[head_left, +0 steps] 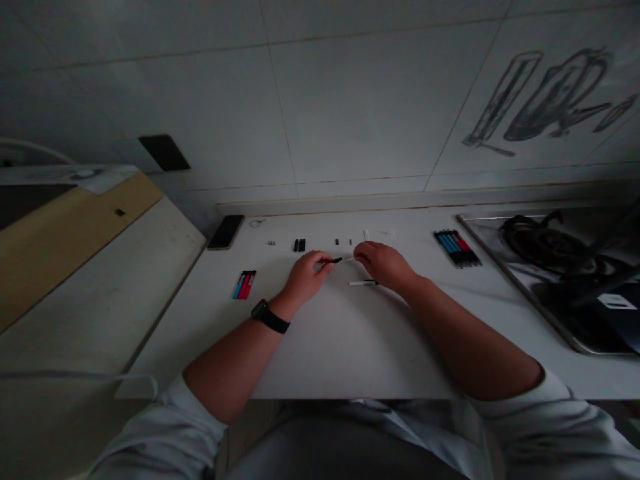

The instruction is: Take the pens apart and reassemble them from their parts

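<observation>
- fingertips of the left grip (309, 277) pinch a slender black piece (338, 260), its tip pointing right, raised a little over the middle of the tabletop (330, 353).
- fingers of the right grip (384, 263) seem to close around a thin pale piece (351, 259), whose end juts left toward the black one; a narrow gap parts the two.
- a white-and-black tube (363, 283) lies on the near side of the right grip, apparently held by neither.
- step in hand, as i judge it: bringing two small pen-like parts end to end, or drawing them apart; one moment can't tell which.
- the next move calls for steady pinches, both pieces kept on one line, and light pressure, since such slim parts could slip or roll.
- beyond the grips, from left to right, lie tiny coil-like bits (271, 243), black sleeves (299, 245), small dark bits (337, 241) and a clear sliver (367, 235), too small to name surely.
- blue and red barrels (245, 285) lie to the left, a row of pens (457, 249) to the right beside the stove (543, 243).
- a phone (225, 232) rests at the far left.
</observation>
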`<action>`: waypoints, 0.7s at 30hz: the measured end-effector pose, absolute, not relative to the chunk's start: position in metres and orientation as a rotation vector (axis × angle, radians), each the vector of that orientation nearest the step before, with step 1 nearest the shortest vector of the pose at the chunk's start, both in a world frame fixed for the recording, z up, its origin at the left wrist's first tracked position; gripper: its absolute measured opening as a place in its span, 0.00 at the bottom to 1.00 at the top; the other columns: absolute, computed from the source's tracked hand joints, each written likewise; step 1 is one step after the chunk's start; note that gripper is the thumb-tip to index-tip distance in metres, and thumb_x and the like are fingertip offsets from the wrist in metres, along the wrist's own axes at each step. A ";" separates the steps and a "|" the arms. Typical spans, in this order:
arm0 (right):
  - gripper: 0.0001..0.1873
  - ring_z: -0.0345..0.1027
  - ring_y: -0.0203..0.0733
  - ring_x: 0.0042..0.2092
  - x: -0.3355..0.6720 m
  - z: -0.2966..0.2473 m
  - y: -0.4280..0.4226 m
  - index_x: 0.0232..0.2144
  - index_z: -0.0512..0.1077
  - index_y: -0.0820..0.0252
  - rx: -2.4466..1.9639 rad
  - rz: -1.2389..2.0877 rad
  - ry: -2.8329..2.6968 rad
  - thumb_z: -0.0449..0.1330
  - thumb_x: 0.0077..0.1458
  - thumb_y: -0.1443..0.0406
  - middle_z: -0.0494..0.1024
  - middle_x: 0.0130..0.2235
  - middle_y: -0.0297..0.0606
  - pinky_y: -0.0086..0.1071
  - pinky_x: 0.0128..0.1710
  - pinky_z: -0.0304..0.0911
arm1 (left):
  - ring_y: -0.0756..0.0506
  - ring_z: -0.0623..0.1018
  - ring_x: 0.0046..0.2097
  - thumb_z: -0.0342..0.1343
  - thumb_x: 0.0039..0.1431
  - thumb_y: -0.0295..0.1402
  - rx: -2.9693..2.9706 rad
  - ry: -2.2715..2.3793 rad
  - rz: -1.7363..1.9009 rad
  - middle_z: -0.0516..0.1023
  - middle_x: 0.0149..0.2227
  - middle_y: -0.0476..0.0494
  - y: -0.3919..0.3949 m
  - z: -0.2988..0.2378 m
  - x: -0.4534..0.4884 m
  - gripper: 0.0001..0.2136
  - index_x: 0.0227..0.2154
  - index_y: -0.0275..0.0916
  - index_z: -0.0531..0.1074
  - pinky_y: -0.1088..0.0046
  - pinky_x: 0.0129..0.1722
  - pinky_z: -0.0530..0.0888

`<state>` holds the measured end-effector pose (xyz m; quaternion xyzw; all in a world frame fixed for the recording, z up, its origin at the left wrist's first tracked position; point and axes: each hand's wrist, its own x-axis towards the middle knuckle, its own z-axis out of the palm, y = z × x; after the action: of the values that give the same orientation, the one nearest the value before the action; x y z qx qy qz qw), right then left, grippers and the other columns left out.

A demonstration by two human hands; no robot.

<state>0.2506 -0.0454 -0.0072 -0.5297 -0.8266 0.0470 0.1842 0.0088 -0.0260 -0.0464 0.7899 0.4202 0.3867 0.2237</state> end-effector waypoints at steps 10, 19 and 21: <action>0.10 0.72 0.44 0.41 0.254 -0.010 -0.045 0.40 0.76 0.58 -1.239 0.105 -2.272 0.55 0.66 0.69 0.81 0.40 0.42 0.32 0.41 0.61 | 0.45 0.81 0.43 0.62 0.63 0.27 2.143 1.162 1.058 0.83 0.40 0.45 -0.029 -0.041 0.011 0.04 0.39 0.40 0.77 0.65 0.49 0.78; 0.09 0.74 0.45 0.41 0.255 -0.009 -0.046 0.40 0.78 0.57 -1.209 0.040 -2.259 0.56 0.67 0.68 0.82 0.40 0.42 0.34 0.42 0.63 | 0.45 0.81 0.43 0.63 0.62 0.27 2.141 1.168 1.054 0.83 0.40 0.45 -0.028 -0.043 0.011 0.04 0.39 0.40 0.77 0.64 0.49 0.77; 0.09 0.74 0.45 0.41 0.255 -0.009 -0.046 0.40 0.78 0.58 -1.199 0.041 -2.267 0.56 0.67 0.68 0.82 0.40 0.42 0.34 0.43 0.64 | 0.45 0.81 0.43 0.63 0.62 0.27 2.144 1.165 1.049 0.82 0.40 0.45 -0.028 -0.043 0.011 0.04 0.39 0.40 0.77 0.65 0.49 0.77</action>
<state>0.2548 -0.0456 -0.0087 -0.4482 -0.8474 0.0152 0.2843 0.0111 -0.0283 -0.0428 0.7836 0.4258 0.3832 0.2403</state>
